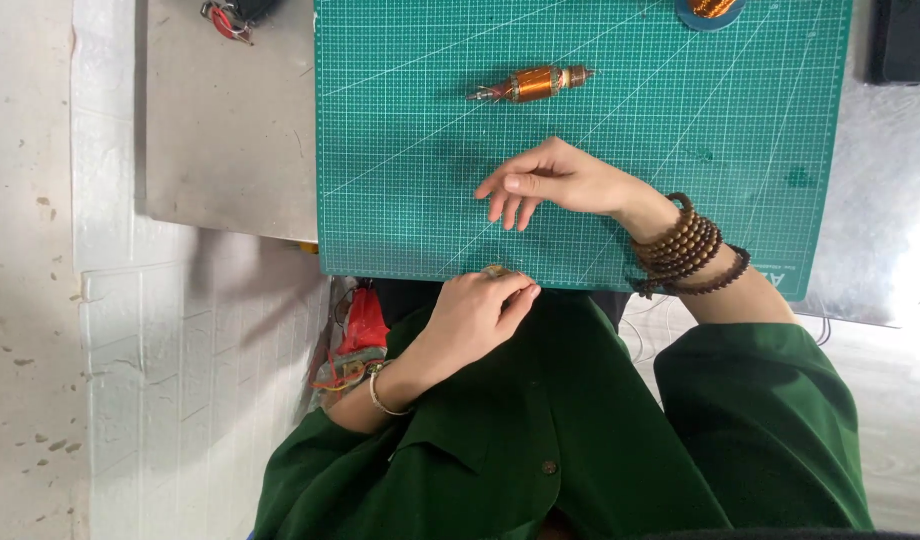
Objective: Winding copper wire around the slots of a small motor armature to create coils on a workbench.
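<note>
- The person's left hand (pixel 477 312) is closed around a small brass-coloured piece (pixel 496 270), pinched at the fingertips right at the near edge of the green cutting mat (pixel 400 150); the piece is too small and too covered to identify.
- The right hand (pixel 552 182) hovers over the mat with nothing in it, the fingers loosely curled and pointing down toward the left hand; whether the fingertips touch the mat cannot be told.
- The step in hand looks like fine two-handed work on the small piece, the left hand holding it and the right hand poised above it.
- Judging from this, the next move calls for a fine fingertip grip from the right hand, brought close to the left with care.
- A copper-wound coil (pixel 536 83) lies on its side farther up the mat, well apart from both hands.
- A spool of copper wire (pixel 711 9) sits at the mat's far edge, partly cut off by the frame.
- A stack of brown bead bracelets (pixel 685 248) circles the right wrist, and a thin bangle (pixel 378 393) the left; the beads hang low over the mat and could drag on it.
- The mat rests on a grey metal table (pixel 230 130); a red-and-black tool (pixel 230 18) lies at its far corner, and a red object (pixel 363 325) lies below the table's edge beside the left arm.
</note>
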